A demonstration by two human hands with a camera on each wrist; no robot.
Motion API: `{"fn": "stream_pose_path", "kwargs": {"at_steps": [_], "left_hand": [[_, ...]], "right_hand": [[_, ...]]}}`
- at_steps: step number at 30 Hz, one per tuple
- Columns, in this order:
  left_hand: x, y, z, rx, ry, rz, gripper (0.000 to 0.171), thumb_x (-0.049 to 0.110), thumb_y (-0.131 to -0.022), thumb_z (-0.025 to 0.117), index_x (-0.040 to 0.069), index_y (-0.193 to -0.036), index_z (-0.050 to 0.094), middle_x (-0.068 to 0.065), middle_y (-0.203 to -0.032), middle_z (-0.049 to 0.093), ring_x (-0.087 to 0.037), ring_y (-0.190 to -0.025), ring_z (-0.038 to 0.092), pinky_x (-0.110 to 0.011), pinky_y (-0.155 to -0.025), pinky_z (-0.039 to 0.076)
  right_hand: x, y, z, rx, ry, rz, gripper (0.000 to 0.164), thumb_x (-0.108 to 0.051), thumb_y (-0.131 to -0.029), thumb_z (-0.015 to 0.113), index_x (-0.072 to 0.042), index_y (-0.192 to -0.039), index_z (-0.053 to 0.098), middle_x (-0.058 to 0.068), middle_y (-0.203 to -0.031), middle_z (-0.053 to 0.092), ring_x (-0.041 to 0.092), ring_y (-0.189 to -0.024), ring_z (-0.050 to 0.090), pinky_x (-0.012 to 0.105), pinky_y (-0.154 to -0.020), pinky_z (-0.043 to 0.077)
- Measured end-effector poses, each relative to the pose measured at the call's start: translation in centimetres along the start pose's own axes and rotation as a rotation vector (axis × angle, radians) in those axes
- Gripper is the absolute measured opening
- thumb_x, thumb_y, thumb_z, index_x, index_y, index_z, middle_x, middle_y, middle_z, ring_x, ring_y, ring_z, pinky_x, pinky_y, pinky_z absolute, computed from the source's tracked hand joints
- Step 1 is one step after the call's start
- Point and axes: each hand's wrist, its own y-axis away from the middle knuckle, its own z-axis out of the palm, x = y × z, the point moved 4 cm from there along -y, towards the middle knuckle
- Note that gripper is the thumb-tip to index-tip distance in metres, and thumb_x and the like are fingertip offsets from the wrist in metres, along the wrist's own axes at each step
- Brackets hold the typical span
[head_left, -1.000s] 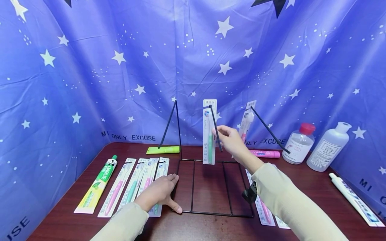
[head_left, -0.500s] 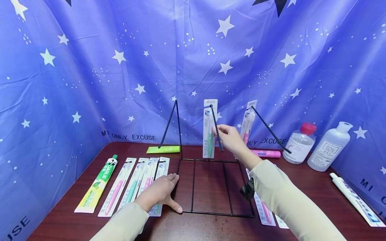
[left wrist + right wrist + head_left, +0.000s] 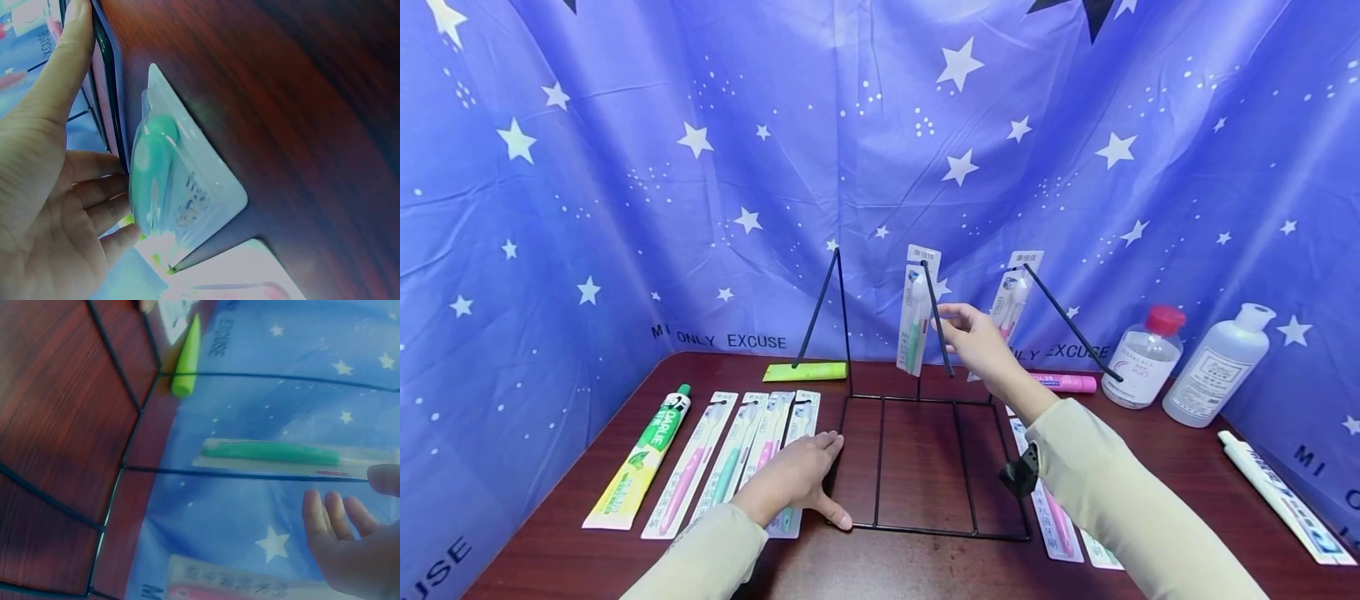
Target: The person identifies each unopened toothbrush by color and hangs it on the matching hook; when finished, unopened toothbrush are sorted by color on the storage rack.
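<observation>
My right hand [image 3: 977, 342] is beside the middle hook [image 3: 943, 346] of a black wire display rack [image 3: 878, 467], with its fingers loosely bent and nothing in them. From that hook hangs a packaged green toothbrush [image 3: 913, 333], slightly tilted, just left of my fingertips. The right wrist view shows a gap between the fingers and the toothbrush pack [image 3: 269, 452]. A packaged pink toothbrush [image 3: 1011, 292] hangs on the right hook, partly behind my hand. My left hand [image 3: 805, 471] rests at the left side of the rack's base, fingers and thumb extended along its frame.
Several packaged toothbrushes [image 3: 688, 475] and a yellow-green toothpaste tube [image 3: 640, 462] lie at left. A lime tube [image 3: 805, 372] and a pink tube [image 3: 1075, 383] lie behind. At right are a red-capped bottle [image 3: 1144, 362], a white bottle [image 3: 1217, 367], toothbrush packs [image 3: 1052, 508] and a white tube [image 3: 1285, 496].
The green toothbrush pack has shifted back on the middle hook and now hangs tilted. My right fingers have let go of it and moved slightly right. My left hand has stayed in place.
</observation>
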Motion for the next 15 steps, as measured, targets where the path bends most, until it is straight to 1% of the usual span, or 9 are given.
{"fn": "stream_pose_path", "kwargs": {"at_steps": [2,5,11,13,15], "left_hand": [[0.0,0.0,0.1,0.0,-0.003,0.003,0.119,0.071,-0.048,0.069,-0.008,-0.132,0.039,-0.023,-0.135,0.04,-0.033,-0.125,0.037,-0.041,-0.102,0.031],[-0.1,-0.1,0.1,0.004,-0.003,0.01,0.119,0.071,-0.048,0.069,-0.008,-0.132,0.039,-0.023,-0.135,0.04,-0.032,-0.125,0.037,-0.041,-0.102,0.031],[0.0,0.0,0.0,0.023,0.008,0.03,0.119,0.07,-0.048,0.069,-0.01,-0.131,0.039,-0.024,-0.134,0.04,-0.033,-0.125,0.037,-0.042,-0.102,0.031],[0.0,0.0,0.0,0.022,0.016,0.028,0.12,0.07,-0.048,0.069,-0.01,-0.131,0.039,-0.024,-0.135,0.04,-0.033,-0.125,0.037,-0.042,-0.102,0.031],[-0.1,0.0,0.1,0.02,0.021,0.025,0.12,0.07,-0.048,0.069,-0.01,-0.132,0.039,-0.024,-0.135,0.04,-0.034,-0.125,0.037,-0.042,-0.102,0.031]], "right_hand": [[-0.3,0.4,-0.1,-0.023,-0.022,0.011,0.039,-0.018,-0.093,0.052,0.0,-0.128,0.045,0.019,-0.11,0.054,0.028,-0.104,0.052,0.044,-0.089,0.045],[-0.7,1.1,-0.2,-0.058,-0.012,0.018,0.041,-0.018,-0.092,0.053,-0.003,-0.129,0.043,0.019,-0.111,0.052,0.029,-0.105,0.051,0.042,-0.088,0.046],[-1.3,3.0,-1.1,-0.149,0.095,-0.023,0.041,-0.023,-0.092,0.054,-0.006,-0.128,0.047,0.018,-0.117,0.051,0.029,-0.105,0.052,0.036,-0.084,0.048],[-1.3,3.8,-1.7,-0.185,0.121,-0.036,0.04,-0.026,-0.092,0.055,-0.007,-0.126,0.049,0.015,-0.119,0.053,0.028,-0.105,0.054,0.036,-0.083,0.049],[-1.2,4.6,-2.6,-0.215,0.156,-0.056,0.04,-0.029,-0.091,0.055,-0.008,-0.125,0.051,0.013,-0.117,0.056,0.026,-0.099,0.057,0.035,-0.081,0.049]]}}
